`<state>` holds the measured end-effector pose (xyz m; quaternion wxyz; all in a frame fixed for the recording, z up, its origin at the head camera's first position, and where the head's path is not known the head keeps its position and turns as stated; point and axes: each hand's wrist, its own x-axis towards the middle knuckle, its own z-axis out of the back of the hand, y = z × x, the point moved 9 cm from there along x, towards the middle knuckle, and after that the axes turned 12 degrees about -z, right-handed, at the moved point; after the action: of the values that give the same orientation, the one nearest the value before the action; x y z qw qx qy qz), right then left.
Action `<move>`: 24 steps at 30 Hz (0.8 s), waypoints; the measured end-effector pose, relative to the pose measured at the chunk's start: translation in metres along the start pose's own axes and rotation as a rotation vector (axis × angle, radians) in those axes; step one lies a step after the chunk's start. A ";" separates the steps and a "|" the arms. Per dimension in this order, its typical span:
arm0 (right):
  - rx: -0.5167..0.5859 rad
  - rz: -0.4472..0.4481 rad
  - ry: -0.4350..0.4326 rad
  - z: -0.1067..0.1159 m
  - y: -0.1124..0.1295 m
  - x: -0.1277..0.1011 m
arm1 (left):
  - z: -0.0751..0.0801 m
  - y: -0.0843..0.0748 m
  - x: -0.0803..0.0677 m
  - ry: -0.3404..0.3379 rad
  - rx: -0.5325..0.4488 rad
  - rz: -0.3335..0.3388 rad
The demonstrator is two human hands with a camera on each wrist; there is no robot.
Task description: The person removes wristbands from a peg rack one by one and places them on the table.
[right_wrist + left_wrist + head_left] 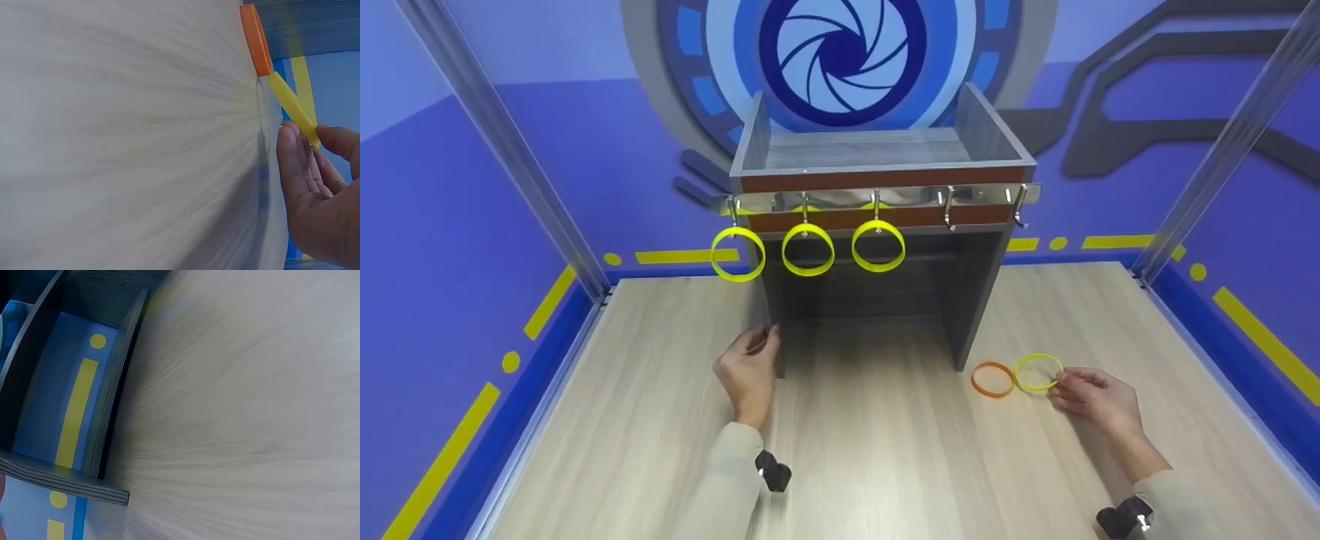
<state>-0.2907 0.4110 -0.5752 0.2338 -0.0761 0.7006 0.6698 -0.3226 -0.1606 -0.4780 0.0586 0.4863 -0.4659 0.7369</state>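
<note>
At the right, my right hand [1099, 401] pinches the near edge of a yellow ring [1039, 373] between thumb and fingers. The right wrist view shows this ring tilted, its held edge raised and its other end close to an orange ring [256, 39] lying on the table. Beside the left side panel of a grey shelf unit [975, 300], my left hand [750, 371] has loosely bent fingers, with the fingertips right at the panel's front edge. Only slivers of those fingers show in the left wrist view. Nothing shows in that hand.
A metal hook rail [911, 197] crosses the unit's front. Yellow rings hang from its three left hooks: left ring [715, 255], middle ring [785, 255], right ring [855, 251]. The two right hooks carry none. Blue patterned walls and metal posts [502, 135] enclose the wooden table [870, 450].
</note>
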 end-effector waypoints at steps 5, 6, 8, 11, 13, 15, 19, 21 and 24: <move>-0.043 0.007 -0.016 -0.001 -0.003 0.004 | 0.000 0.001 0.000 0.015 -0.008 0.037; -0.051 0.008 -0.016 -0.001 -0.003 0.005 | 0.000 0.001 0.000 0.019 -0.010 0.045; -0.059 0.000 -0.017 -0.001 -0.005 0.006 | 0.000 0.001 0.000 0.023 -0.011 0.052; -0.066 -0.007 -0.006 -0.003 -0.006 0.007 | 0.000 0.002 0.000 0.023 -0.011 0.051; -0.068 -0.011 -0.001 -0.003 -0.007 0.007 | 0.001 0.002 0.000 0.020 -0.011 0.049; -0.078 -0.013 -0.002 -0.004 -0.008 0.007 | 0.001 0.002 0.000 0.019 -0.009 0.047; -0.127 -0.004 -0.030 -0.002 -0.007 0.007 | 0.000 0.001 0.000 0.020 -0.004 0.043; -0.171 0.006 -0.062 0.000 -0.006 0.006 | 0.000 0.001 0.001 0.022 -0.003 0.042; -0.238 0.008 -0.115 0.005 -0.006 0.004 | 0.000 0.000 0.000 0.024 -0.001 0.043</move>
<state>-0.2905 0.4157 -0.5818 0.2600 -0.0621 0.6018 0.7526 -0.3228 -0.1607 -0.4777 0.0485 0.4674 -0.4757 0.7436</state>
